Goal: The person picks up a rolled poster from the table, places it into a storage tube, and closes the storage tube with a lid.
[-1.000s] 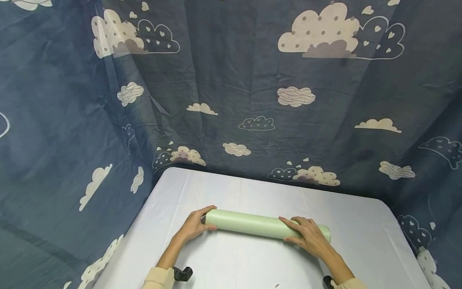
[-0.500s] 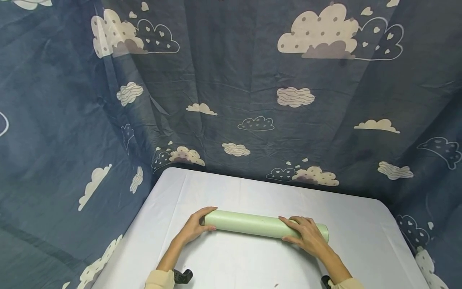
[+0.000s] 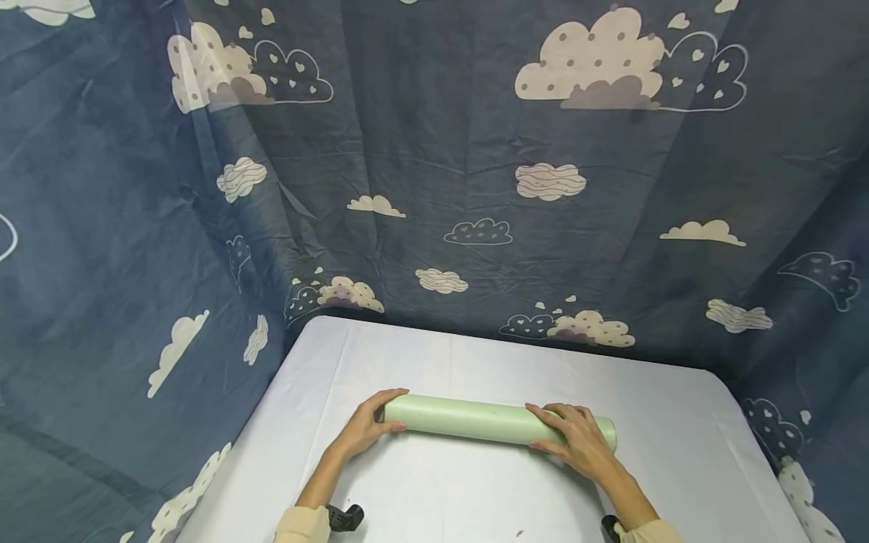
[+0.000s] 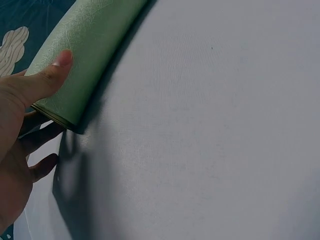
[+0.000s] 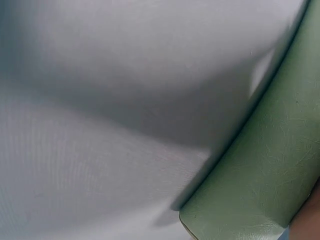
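Note:
A pale green rolled-up mat lies crosswise on the white-covered table, tilted slightly down to the right in the head view. My left hand grips its left end, thumb on the near side and fingers round the far side. In the left wrist view the thumb of this left hand presses the creased surface, and layered edges show at the roll's end. My right hand grips the roll near its right end from above. Only a bit of the right hand shows at the right wrist view's corner, beside the roll.
The white tablecloth spreads under the roll, with a tiny dark speck near the front. Dark blue cloud-print curtains enclose the table at the back and both sides. A black wrist device sits by the left sleeve.
The roll's right end has shifted slightly left and up in the head view, with my right hand still on it. My left hand has barely moved. The head view itself has drifted slightly.

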The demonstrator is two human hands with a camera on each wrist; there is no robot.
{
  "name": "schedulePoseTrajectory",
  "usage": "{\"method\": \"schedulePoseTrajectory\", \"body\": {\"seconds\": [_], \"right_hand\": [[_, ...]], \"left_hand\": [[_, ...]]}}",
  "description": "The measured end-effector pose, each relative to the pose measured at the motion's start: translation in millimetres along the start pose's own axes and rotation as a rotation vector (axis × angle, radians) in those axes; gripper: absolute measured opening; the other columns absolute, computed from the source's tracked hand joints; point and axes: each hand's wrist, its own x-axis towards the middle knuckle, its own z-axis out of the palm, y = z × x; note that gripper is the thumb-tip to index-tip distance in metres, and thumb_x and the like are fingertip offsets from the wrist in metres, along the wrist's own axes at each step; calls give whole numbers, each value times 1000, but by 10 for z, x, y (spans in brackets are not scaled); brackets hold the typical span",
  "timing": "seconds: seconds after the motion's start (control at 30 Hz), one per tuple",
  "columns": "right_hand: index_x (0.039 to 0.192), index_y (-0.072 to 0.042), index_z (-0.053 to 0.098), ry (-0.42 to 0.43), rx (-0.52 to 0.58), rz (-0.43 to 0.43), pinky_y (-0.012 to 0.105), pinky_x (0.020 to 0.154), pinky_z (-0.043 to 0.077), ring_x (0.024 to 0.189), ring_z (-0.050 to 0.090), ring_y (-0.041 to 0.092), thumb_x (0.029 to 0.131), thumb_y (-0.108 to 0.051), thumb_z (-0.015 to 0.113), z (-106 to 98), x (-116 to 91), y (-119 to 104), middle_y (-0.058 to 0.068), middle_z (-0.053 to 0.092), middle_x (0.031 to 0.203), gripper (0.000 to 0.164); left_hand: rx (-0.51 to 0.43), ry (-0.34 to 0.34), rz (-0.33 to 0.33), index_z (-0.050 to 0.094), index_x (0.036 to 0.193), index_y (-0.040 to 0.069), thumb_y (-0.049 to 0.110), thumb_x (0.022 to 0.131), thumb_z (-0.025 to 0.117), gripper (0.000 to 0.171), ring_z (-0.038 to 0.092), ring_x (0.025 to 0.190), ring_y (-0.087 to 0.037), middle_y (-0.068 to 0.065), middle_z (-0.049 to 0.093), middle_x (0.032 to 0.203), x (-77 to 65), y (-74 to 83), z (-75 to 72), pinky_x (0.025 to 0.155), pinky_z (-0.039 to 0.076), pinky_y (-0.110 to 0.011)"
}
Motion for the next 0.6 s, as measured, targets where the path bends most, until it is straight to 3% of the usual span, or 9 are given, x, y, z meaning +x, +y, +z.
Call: {"method": "schedulePoseTrajectory", "body": {"seconds": [0.33,0.47,0.6], "right_hand": [[140,-21,66,44,1,-15,49,89,49,109,68,31,77,-50,87,31,30,15,10,71,119,72],[141,-21,66,76,-21,-26,50,89,50,109,68,32,75,-51,87,-9,55,17,11,71,120,75],[140,-21,66,126,-43,-49,50,89,52,107,68,32,74,-52,88,-75,73,17,12,71,119,76]], "left_hand": [[28,-2,5,57,149,20,31,83,86,72,43,147,-44,-16,50,155,9,-33,0,124,26,-66],[121,29,25,56,150,23,36,83,86,74,40,147,-49,-20,45,159,-13,15,-11,118,27,-74],[269,70,108,56,150,25,39,83,85,75,41,147,-48,-22,43,160,-45,69,-33,114,35,-69]]}}
